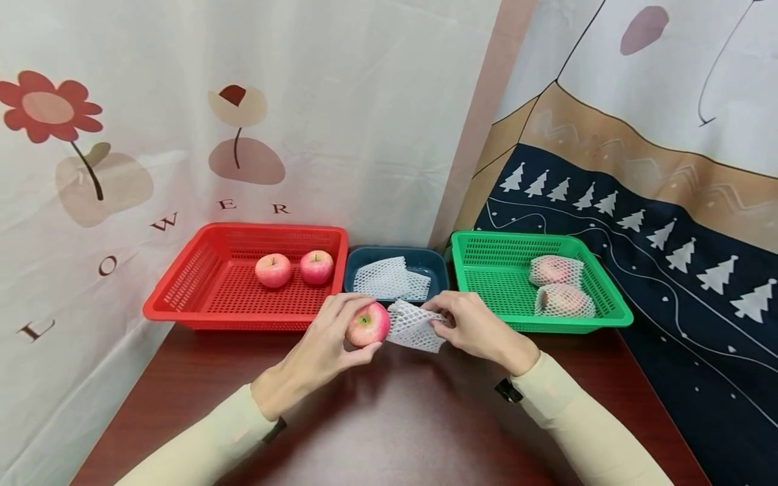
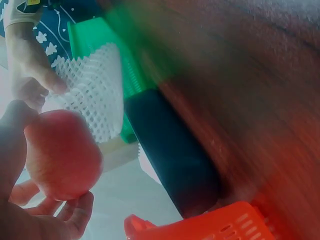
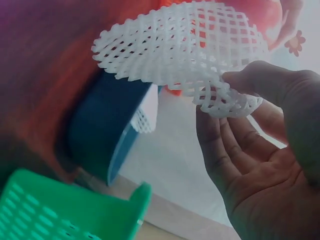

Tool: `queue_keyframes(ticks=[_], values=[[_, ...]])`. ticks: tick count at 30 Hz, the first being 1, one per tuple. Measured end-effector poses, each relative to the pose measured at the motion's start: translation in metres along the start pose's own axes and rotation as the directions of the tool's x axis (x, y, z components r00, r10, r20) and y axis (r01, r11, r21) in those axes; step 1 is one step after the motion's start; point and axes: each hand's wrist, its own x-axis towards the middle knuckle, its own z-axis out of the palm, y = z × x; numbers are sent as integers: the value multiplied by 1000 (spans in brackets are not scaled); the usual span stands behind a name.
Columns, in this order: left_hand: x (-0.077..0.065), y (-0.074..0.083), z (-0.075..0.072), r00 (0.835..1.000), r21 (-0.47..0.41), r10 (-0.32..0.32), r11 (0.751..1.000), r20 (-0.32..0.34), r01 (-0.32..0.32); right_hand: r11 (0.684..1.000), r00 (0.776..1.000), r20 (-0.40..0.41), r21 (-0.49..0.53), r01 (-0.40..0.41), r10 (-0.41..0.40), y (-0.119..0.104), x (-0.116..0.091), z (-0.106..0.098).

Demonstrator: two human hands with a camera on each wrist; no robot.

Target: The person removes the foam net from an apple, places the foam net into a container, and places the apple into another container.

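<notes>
In the head view my left hand (image 1: 325,344) grips a red apple (image 1: 368,325) from its left side, thumb below and fingers over the top. My right hand (image 1: 477,329) pinches one end of a white foam net sleeve (image 1: 416,327). The sleeve's other end is right at the apple's right side. In the right wrist view the net sleeve (image 3: 185,45) spreads out wide from between thumb and fingers. The left wrist view shows the apple (image 2: 64,155) resting against curled fingers, with the net (image 2: 95,90) just beyond it.
At the left a red basket (image 1: 243,317) holds two bare apples (image 1: 273,271). A dark blue tray (image 1: 398,251) with more foam nets (image 1: 389,278) stands in the middle. The green basket (image 1: 541,327) at the right holds two netted apples (image 1: 564,300). Curtains hang behind the table (image 1: 389,418).
</notes>
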Motion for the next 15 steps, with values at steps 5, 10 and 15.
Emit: queue_keyframes(ticks=[5,10,15], values=[[1,-2,-4,1000,24,5,1000,-8,-5,999,999,-39,-36,-15,14,1,7,-14],[2,-4,-8,999,40,25,999,-40,-23,999,998,-65,-47,-26,23,4,18,-23],[5,-5,-12,999,31,28,999,-46,-26,998,997,-76,-61,-34,30,9,34,-30]])
